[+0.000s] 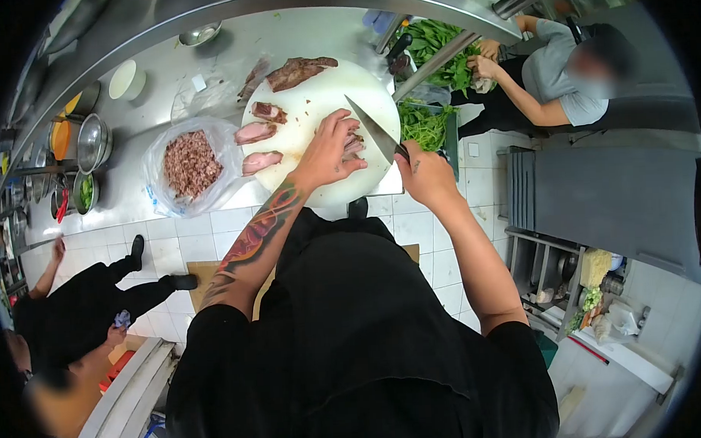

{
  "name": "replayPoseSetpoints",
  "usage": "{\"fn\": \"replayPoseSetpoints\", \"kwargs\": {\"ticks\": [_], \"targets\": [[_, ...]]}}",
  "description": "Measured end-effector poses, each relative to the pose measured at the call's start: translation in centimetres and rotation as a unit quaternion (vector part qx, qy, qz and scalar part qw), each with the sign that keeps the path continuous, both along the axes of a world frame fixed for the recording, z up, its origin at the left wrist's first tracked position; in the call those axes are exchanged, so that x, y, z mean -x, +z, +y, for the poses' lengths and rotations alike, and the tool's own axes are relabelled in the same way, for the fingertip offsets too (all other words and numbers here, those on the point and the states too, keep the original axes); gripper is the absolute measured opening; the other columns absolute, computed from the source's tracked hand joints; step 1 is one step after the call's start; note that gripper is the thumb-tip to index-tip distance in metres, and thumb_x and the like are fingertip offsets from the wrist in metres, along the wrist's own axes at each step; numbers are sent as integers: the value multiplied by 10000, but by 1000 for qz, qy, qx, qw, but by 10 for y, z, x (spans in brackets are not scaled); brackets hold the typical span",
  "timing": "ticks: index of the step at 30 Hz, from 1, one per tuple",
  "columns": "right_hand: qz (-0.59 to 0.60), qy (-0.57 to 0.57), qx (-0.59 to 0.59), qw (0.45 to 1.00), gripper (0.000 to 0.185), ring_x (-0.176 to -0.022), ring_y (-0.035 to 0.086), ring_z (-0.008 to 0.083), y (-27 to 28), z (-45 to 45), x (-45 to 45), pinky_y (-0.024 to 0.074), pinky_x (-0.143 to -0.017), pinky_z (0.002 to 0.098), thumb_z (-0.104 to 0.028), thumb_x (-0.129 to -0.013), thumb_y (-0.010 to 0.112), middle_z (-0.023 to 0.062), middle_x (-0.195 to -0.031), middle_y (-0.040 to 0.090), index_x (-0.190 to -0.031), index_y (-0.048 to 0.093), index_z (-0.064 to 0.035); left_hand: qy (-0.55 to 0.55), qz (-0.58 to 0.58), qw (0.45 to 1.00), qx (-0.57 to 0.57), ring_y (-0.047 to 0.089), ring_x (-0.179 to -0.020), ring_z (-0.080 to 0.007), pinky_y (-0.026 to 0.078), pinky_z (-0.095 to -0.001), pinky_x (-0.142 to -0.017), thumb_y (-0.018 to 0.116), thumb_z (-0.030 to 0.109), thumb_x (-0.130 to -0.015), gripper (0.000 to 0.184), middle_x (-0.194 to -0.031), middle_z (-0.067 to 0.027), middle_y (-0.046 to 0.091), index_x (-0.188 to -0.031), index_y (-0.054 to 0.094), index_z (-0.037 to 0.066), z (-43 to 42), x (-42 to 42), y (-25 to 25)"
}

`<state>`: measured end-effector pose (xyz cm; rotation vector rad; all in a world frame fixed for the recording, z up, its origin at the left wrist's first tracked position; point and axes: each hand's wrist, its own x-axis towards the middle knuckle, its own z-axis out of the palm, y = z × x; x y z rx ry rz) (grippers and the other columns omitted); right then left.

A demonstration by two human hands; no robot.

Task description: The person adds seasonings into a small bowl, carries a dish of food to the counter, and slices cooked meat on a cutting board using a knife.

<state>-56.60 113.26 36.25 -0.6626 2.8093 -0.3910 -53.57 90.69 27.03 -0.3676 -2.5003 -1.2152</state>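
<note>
My right hand (426,174) is wrapped round the handle of a kitchen knife (374,131), whose broad blade points away and to the left over the round white cutting board (318,181). Just left of the blade, my left hand (334,148) grips a piece of meat (353,145) between its fingers and thumb, hiding part of it. Several cut chunks of meat (255,132), pinkish with brown edges, lie along the board's left side. A longer, dark brown slab of meat (301,72) rests at the board's far edge.
Left of the board is a plastic bag of chopped meat (192,164). Metal bowls (95,143) and a white bowl (127,80) stand farther left. A co-worker (554,73) handles leafy greens (445,53) at right; another person (75,306) is at lower left. A steel rail (281,1) crosses above.
</note>
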Motion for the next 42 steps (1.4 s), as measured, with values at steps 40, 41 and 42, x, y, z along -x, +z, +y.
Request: {"fn": "replayPoseSetpoints", "kwargs": {"ticks": [40, 41, 42], "targets": [[-55, 59, -94, 992, 289, -808, 709, 404, 25, -47, 7, 556, -750, 495, -266, -985, 552, 229, -825, 707, -986, 581, 21, 48, 44, 996, -54, 563, -997, -366, 487, -430, -849, 690, 17, -785, 180, -1040, -150, 576, -944, 606, 21, 2, -3, -9], [-81, 53, -110, 989, 317, -830, 712, 399, 38, -45, -1, 558, -776, 494, -294, -983, 565, 234, -839, 709, -1000, 584, 22, 43, 21, 998, -52, 564, -1009, -363, 479, -431, -886, 696, 36, -806, 187, -1058, -153, 575, -969, 605, 25, 0, -4, -14], [-84, 55, -112, 989, 317, -830, 712, 399, 37, -45, -1, 558, -776, 494, -294, -983, 565, 234, -839, 709, -1000, 584, 22, 44, 18, 997, -54, 564, -1009, -363, 479, -431, -886, 696, 36, -806, 187, -1058, -153, 575, -969, 605, 25, 0, -6, -18]]}}
